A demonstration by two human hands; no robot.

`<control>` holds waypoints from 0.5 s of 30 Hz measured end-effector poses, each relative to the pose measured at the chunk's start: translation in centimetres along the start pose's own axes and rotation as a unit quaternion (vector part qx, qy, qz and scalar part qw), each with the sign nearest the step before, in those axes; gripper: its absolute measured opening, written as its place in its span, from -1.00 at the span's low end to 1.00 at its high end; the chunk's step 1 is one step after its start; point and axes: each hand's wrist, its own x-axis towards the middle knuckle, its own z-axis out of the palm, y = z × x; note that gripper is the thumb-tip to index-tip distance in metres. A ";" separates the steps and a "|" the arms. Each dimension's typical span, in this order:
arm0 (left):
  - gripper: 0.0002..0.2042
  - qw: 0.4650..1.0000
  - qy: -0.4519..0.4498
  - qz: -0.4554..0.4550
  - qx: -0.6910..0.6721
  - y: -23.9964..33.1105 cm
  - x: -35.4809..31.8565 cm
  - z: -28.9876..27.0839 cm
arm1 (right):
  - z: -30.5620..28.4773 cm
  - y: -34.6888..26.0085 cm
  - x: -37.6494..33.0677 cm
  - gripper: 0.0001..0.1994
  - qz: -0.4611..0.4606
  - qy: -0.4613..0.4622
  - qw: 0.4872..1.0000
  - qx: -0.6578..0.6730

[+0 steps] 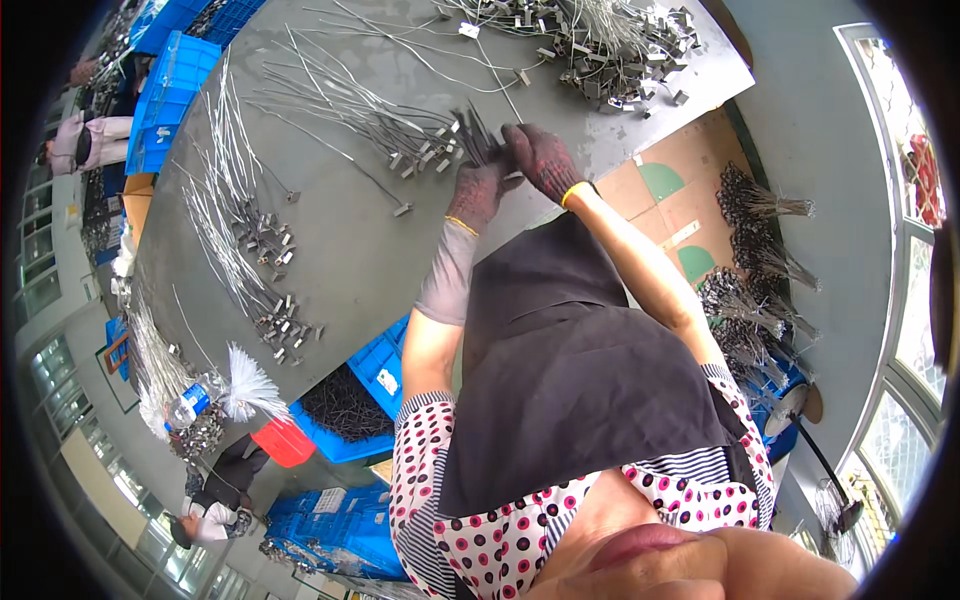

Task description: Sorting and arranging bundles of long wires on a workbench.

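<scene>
- Both my hands meet just above the middle of the frame, over the grey bench. They pinch a small bunch of wires with metal end clips, which fans up from my fingers.
- My left hand, in a dark knit glove with a yellow cuff, is curled around the lower ends of the bunch. A grey sleeve covers that forearm.
- My right hand, gloved the same way, is closed on the bunch from the right, touching the left hand.
- Just left of my hands lies a loose spread of wires, clips pointing toward me. Too many to count.
- Two more heaps lie on the bench: a tangled pile at the top of the frame and a long row at the left.
- At the right, on cardboard, I count about five tied dark bundles.
- Blue crates stand at the upper left, another blue crate below the bench edge.
- My dark apron hides the near bench edge.
- Two other people sit at the far left.
</scene>
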 end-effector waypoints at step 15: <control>-0.59 0.784 0.061 -0.504 -0.357 1.5 -0.7 2.6 | -1.5 8.7 -13.6 -0.84 0.055 0.107 0.984 0.133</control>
